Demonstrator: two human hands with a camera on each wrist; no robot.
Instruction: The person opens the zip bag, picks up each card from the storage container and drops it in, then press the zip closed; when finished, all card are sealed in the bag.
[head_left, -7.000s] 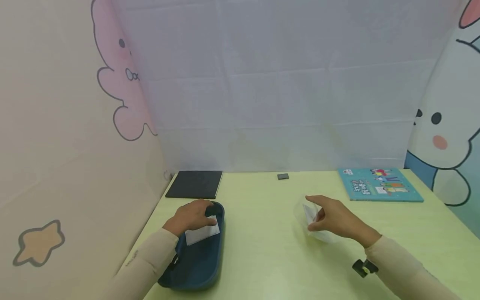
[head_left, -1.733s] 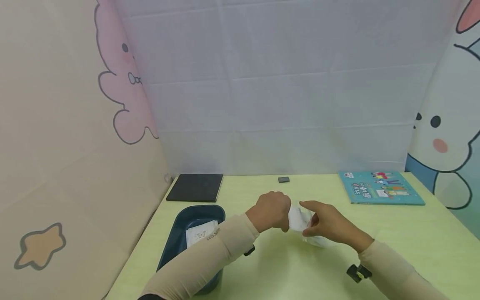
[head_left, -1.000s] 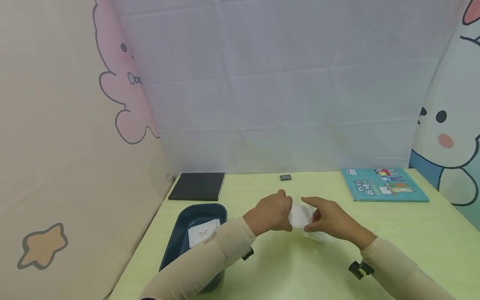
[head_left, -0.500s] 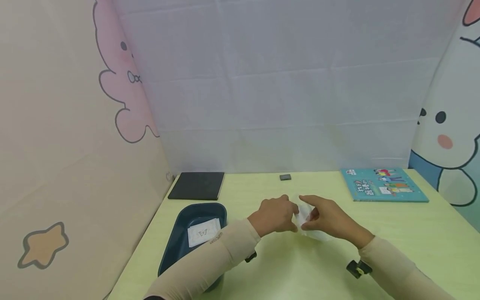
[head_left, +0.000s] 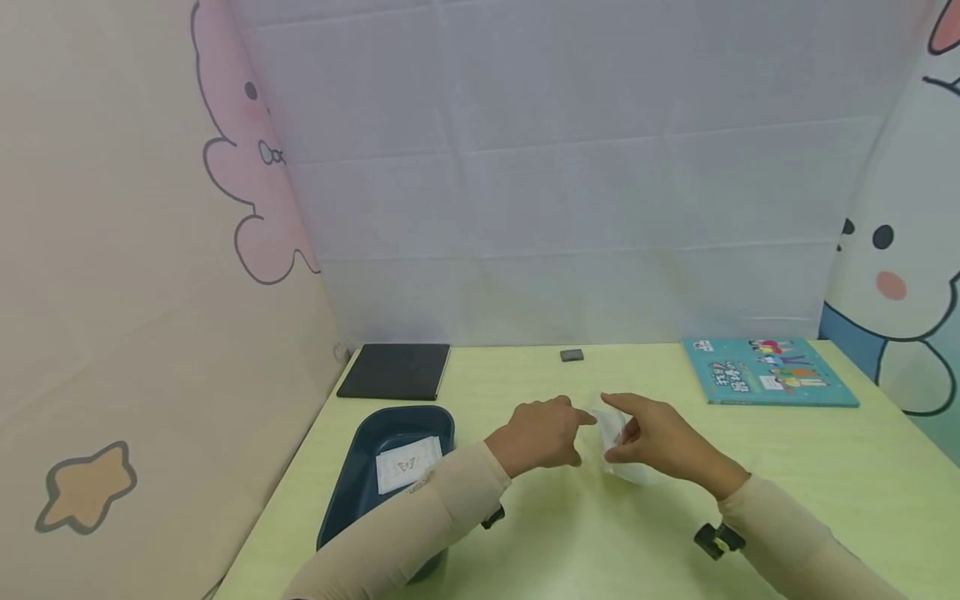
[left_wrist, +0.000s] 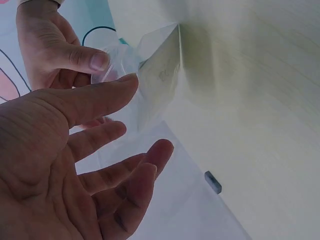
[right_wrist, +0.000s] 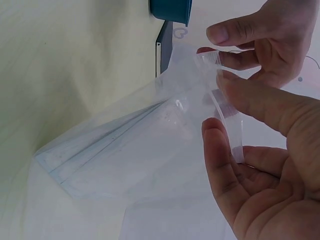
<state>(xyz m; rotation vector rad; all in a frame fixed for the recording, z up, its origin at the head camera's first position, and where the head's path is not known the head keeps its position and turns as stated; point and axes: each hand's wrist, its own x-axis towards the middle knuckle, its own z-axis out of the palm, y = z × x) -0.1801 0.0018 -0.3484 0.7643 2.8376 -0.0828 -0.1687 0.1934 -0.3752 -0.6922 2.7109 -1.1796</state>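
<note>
My right hand [head_left: 667,437] grips a clear plastic bag [right_wrist: 165,90] by its mouth, thumb on one side and fingers on the other. Inside the bag lie flat white packets [right_wrist: 130,145] with thin bluish edge lines, seen best in the right wrist view. Just left of the bag's mouth is my left hand [head_left: 536,435], its index finger pointing at the opening and its thumb apart. Nothing is held between its fingers [left_wrist: 107,95]. Another white packet [head_left: 408,465] with a small butterfly-like print lies in a dark blue tray [head_left: 345,479], partly covered by the left sleeve.
A black notebook [head_left: 393,372] lies behind the tray, beside the left wall. At the back of the pale yellow table [head_left: 525,550] sits a small grey block [head_left: 572,355]. A blue picture book [head_left: 772,375] lies at the back right.
My left hand has come from over the tray, where it held a white packet, to the bag. That packet has gone into the bag, and the left fingers have come off it.
</note>
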